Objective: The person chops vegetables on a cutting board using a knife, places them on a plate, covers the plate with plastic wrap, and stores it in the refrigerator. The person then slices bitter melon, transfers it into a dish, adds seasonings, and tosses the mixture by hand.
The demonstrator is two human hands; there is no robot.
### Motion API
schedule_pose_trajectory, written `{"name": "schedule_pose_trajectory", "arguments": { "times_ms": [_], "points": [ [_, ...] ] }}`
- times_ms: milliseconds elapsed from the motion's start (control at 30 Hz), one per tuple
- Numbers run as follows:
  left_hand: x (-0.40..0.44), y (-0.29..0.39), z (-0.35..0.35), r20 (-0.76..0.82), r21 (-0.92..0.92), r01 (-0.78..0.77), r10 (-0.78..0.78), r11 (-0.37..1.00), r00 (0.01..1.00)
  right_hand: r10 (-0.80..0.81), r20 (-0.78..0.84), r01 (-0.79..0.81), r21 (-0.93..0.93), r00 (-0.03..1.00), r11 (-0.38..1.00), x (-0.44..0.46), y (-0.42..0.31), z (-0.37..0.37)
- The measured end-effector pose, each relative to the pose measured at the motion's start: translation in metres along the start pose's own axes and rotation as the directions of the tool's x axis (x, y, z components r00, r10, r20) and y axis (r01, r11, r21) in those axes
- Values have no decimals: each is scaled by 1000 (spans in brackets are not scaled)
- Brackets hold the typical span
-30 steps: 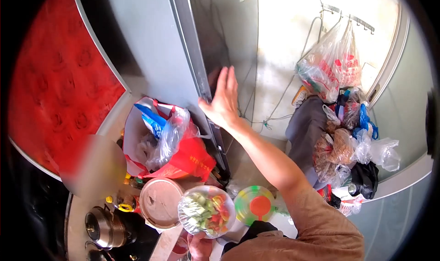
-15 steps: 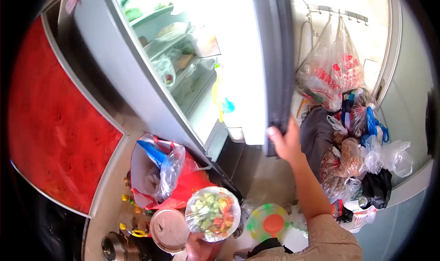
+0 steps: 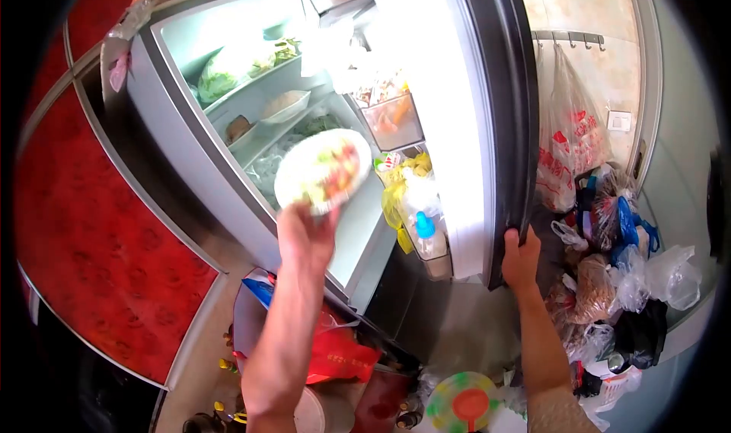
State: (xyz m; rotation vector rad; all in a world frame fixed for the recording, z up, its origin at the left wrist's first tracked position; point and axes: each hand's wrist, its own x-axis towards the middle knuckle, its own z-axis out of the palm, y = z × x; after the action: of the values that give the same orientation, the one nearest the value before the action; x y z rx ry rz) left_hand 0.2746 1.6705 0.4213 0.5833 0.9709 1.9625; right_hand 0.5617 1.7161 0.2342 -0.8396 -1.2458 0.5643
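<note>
In my left hand (image 3: 304, 231) is a white plate of chopped vegetables (image 3: 324, 170), gripped at its near edge and held in front of the opening of the lit fridge (image 3: 199, 176). The food looks green and red, blurred and partly washed out by glare. My right hand (image 3: 521, 258) is wrapped round the lower edge of the dark fridge door (image 3: 509, 159), which stands wide open. Behind the plate, the shelves hold a bagged green vegetable (image 3: 228, 71) and a white tray (image 3: 286, 106). On the door rack is a bottle with a blue cap (image 3: 429, 235).
Below the fridge sits a red bag (image 3: 343, 361) beside a round pale lid (image 3: 316, 412). A colourful round stool (image 3: 464, 402) stands at the bottom. Several plastic bags (image 3: 598, 288) are piled at right, under a hanging bag (image 3: 571, 136). Red cabinets (image 3: 114, 243) line the left.
My left hand has raised the plate from low beside the red bag up to the fridge opening. The door has swung further open to the right, with my right hand still on it.
</note>
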Motion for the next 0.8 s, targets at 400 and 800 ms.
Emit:
{"name": "schedule_pose_trajectory", "arguments": {
  "times_ms": [400,800],
  "points": [
    [170,72,80,-749,-40,-230,123,972,651,-17,32,15,83,999,996,-24,-30,36],
    [298,125,7,-861,333,64,275,941,427,-10,38,8,57,999,998,-37,-18,51]
  ]
}}
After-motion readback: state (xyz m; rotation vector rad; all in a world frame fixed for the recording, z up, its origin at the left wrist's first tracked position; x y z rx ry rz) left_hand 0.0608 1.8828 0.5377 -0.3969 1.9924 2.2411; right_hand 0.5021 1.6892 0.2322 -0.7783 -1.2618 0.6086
